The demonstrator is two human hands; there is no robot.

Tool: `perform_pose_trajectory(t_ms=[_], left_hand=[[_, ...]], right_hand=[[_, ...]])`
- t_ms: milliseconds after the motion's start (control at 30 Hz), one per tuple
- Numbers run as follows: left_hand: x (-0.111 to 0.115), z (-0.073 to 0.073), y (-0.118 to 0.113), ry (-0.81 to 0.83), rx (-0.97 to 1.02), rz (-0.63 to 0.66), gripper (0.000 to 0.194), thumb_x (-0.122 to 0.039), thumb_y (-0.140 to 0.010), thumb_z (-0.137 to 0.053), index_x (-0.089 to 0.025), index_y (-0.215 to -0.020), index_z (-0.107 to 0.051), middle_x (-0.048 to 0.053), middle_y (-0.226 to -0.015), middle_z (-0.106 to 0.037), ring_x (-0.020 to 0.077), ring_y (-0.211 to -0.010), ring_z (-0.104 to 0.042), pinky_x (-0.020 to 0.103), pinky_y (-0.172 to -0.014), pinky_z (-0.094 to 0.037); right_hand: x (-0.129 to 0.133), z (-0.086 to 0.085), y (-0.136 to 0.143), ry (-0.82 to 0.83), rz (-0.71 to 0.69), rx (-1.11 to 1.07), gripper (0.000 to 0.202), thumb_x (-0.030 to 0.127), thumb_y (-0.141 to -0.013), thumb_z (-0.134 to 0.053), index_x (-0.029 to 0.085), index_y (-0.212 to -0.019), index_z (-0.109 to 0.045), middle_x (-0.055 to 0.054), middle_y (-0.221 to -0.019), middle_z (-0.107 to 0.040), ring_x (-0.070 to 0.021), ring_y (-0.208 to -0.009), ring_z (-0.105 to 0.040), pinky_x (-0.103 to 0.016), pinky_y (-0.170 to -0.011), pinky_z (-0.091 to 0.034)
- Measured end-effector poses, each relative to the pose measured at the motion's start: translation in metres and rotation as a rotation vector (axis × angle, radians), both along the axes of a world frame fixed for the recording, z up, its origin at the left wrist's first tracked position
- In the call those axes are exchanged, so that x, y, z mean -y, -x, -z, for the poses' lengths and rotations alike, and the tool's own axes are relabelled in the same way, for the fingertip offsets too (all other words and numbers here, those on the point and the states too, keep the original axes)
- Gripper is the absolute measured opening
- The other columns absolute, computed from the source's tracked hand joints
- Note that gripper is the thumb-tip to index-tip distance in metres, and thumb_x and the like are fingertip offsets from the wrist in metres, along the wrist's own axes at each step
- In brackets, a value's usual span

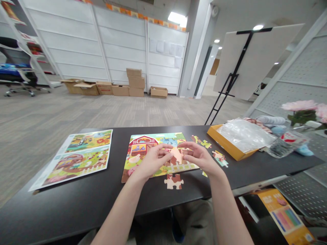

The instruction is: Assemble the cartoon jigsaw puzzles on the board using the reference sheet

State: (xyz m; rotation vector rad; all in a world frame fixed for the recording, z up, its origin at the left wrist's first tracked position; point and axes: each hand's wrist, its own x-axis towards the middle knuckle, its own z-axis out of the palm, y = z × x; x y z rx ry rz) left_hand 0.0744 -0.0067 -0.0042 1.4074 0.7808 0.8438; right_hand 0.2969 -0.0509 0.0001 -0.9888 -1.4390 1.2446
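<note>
My left hand [155, 160] and my right hand [200, 158] meet over the right half of a farm jigsaw puzzle [135, 166]. Between them is a pale puzzle piece [176, 155] with brown patches, pinched at its sides by the thumbs and fingers of both hands. Whether it touches the puzzle below I cannot tell. The puzzle shows a red barn, a hen and a white fence; my hands hide part of it. A loose cream and brown piece [173, 181] lies just in front of its lower edge. Another loose piece [204, 174] is partly covered by my right wrist.
Several loose pieces [220, 158] lie right of the puzzle on the black table [84, 200]. A printed picture sheet [76, 158] is at left. An orange box [231, 149] with clear plastic and a transparent container [281, 146] stand at right. An easel [227, 85] rises behind.
</note>
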Motion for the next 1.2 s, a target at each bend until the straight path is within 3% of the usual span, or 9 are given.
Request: perform_pose_trajectory(t_ms=[133,300,433,633,733,833,1033,1100,1200], left_hand=[[-0.003,0.002,-0.002,-0.061,-0.004,-0.085,0.037,-0.042,-0.079,-0.076,-0.016,-0.105,-0.067,0.004,-0.084,-0.072,0.0159,-0.076,-0.070,0.025,-0.066,-0.054],[-0.004,0.004,0.000,-0.032,0.055,-0.178,0.040,-0.047,-0.074,-0.080,-0.017,-0.094,-0.062,0.004,-0.088,-0.070,0.0145,-0.072,-0.068,0.025,-0.062,-0.055],[-0.003,0.003,0.006,0.028,0.060,-0.139,0.042,-0.046,-0.072,-0.082,-0.018,-0.088,-0.055,0.001,-0.079,-0.069,0.0146,-0.071,-0.069,0.026,-0.064,-0.054],[0.001,0.005,0.016,0.078,0.048,0.011,0.050,-0.038,-0.073,-0.082,-0.019,-0.108,-0.051,0.002,-0.075,-0.074,0.0215,-0.080,-0.075,0.031,-0.071,-0.055],[0.001,0.007,0.016,0.074,0.033,0.054,0.048,-0.037,-0.074,-0.081,-0.019,-0.107,-0.052,0.003,-0.077,-0.075,0.0218,-0.081,-0.076,0.034,-0.077,-0.056],[-0.002,0.007,0.015,0.024,0.037,-0.065,0.044,-0.038,-0.072,-0.082,-0.019,-0.102,-0.055,0.001,-0.077,-0.072,0.0197,-0.080,-0.074,0.032,-0.075,-0.057],[-0.009,0.006,0.015,-0.067,0.026,-0.204,0.034,-0.038,-0.077,-0.077,-0.019,-0.098,-0.058,0.001,-0.081,-0.070,0.0169,-0.075,-0.071,0.030,-0.071,-0.057],[-0.009,0.008,0.014,-0.128,0.001,-0.186,0.026,-0.036,-0.079,-0.073,-0.018,-0.093,-0.060,0.002,-0.083,-0.070,0.0170,-0.078,-0.071,0.030,-0.073,-0.058],[-0.008,0.009,0.010,-0.187,-0.047,-0.135,0.019,-0.033,-0.083,-0.068,-0.018,-0.092,-0.063,0.003,-0.086,-0.070,0.0172,-0.081,-0.070,0.030,-0.075,-0.057]], right_hand=[[-0.004,0.002,0.002,0.008,0.092,-0.033,0.037,0.034,-0.081,-0.080,0.027,-0.116,-0.068,-0.005,-0.119,-0.069,-0.0161,-0.097,-0.068,-0.030,-0.082,-0.058],[-0.013,0.006,0.017,0.059,0.028,0.006,0.040,0.037,-0.077,-0.084,0.023,-0.110,-0.066,-0.003,-0.096,-0.073,-0.0161,-0.078,-0.070,-0.031,-0.072,-0.057],[-0.020,0.008,0.028,0.012,0.112,0.032,0.042,0.042,-0.078,-0.082,0.022,-0.111,-0.065,0.000,-0.081,-0.072,-0.0138,-0.065,-0.065,-0.026,-0.060,-0.050],[-0.022,0.004,0.034,-0.046,0.233,0.068,0.040,0.046,-0.075,-0.082,0.020,-0.102,-0.067,0.000,-0.072,-0.071,-0.0126,-0.058,-0.060,-0.026,-0.057,-0.044],[-0.022,0.004,0.033,-0.054,0.230,0.053,0.037,0.046,-0.076,-0.081,0.020,-0.098,-0.068,0.000,-0.073,-0.070,-0.0138,-0.062,-0.063,-0.027,-0.060,-0.047],[-0.019,0.006,0.030,-0.053,0.193,0.069,0.039,0.043,-0.077,-0.081,0.020,-0.106,-0.066,0.001,-0.072,-0.068,-0.0125,-0.061,-0.061,-0.026,-0.058,-0.046],[-0.015,0.010,0.026,0.023,-0.104,0.120,0.050,0.038,-0.077,-0.083,0.024,-0.120,-0.063,-0.002,-0.091,-0.071,-0.0164,-0.081,-0.066,-0.029,-0.071,-0.053],[-0.015,0.009,0.028,-0.017,-0.058,0.123,0.044,0.041,-0.080,-0.080,0.024,-0.117,-0.066,-0.004,-0.100,-0.071,-0.0174,-0.088,-0.066,-0.030,-0.077,-0.053],[-0.016,0.007,0.029,-0.030,0.023,0.137,0.037,0.043,-0.084,-0.075,0.023,-0.115,-0.069,-0.002,-0.088,-0.068,-0.0144,-0.076,-0.063,-0.028,-0.069,-0.051]])
